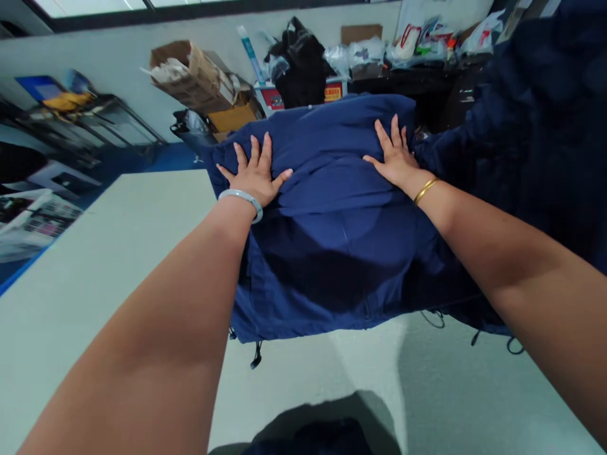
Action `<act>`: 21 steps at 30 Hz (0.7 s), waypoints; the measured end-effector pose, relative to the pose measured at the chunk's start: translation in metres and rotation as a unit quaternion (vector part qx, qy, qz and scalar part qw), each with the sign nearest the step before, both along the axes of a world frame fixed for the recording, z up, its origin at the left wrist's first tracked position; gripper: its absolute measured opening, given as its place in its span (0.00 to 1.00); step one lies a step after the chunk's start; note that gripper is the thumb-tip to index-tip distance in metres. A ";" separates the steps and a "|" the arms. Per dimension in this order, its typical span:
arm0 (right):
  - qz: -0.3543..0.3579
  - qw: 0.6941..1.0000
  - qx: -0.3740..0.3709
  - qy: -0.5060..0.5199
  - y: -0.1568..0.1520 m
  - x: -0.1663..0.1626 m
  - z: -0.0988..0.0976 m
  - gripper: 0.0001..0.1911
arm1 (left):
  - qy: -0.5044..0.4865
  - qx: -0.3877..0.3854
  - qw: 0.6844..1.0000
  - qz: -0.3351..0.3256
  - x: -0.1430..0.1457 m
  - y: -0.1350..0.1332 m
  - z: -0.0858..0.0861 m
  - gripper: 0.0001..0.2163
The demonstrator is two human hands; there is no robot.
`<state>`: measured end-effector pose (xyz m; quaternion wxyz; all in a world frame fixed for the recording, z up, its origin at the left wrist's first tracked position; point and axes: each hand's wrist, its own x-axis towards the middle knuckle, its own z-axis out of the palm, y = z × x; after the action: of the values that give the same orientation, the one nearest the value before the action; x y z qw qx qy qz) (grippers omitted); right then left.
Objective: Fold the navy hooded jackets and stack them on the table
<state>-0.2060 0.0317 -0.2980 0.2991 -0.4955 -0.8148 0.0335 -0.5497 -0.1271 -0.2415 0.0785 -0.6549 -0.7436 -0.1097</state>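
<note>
A navy blue jacket (332, 253) lies spread over the pale table (156, 208), its upper part wrinkled and its lower edge toward me. Black drawcords with toggles (257, 355) hang from that edge. My left hand (256, 165) rests flat on the upper left of the cloth, fingers spread. On the upper right, my right hand (392, 155) presses on the fabric, its fingers also spread. Neither hand grips anything. More dark navy garments (535, 139) are heaped along the right side, against the jacket, with cords showing below them.
Behind the table stand a brown paper bag (190, 76), a black bag (301, 66) and several plastic bags (417, 47) along the wall. A metal rack (109, 107) is at the far left. Printed packages (40, 221) lie beyond the table's left edge.
</note>
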 end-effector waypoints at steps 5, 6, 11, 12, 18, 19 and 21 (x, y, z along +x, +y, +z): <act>0.037 0.998 -0.052 -0.023 0.025 0.001 -0.023 0.48 | -0.052 -0.041 0.998 -0.020 0.002 0.013 -0.019 0.41; 0.040 0.997 -0.061 -0.030 0.025 0.001 -0.024 0.47 | -0.051 -0.050 0.997 -0.016 0.003 0.015 -0.020 0.40; 0.018 0.986 -0.135 -0.096 0.014 0.005 -0.006 0.50 | -0.004 -0.105 0.994 0.018 0.004 0.019 -0.010 0.43; 0.015 0.983 -0.148 -0.113 0.012 0.007 0.002 0.51 | 0.001 -0.106 0.994 0.018 0.005 0.018 -0.004 0.43; 0.035 0.985 -0.079 -0.151 -0.031 0.036 0.057 0.48 | 0.019 -0.019 1.000 -0.016 0.025 -0.040 0.037 0.41; 0.032 0.986 -0.068 -0.148 -0.047 0.042 0.063 0.46 | 0.014 -0.010 1.000 -0.013 0.029 -0.058 0.039 0.39; 0.026 0.990 -0.052 -0.131 -0.088 0.051 0.068 0.41 | -0.009 -0.010 1.000 -0.003 0.036 -0.101 0.034 0.36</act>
<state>-0.1545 -0.0564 -0.2302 0.1629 -0.4889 -0.8568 0.0181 -0.5139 -0.2280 -0.2079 0.0654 -0.6569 -0.7433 -0.1081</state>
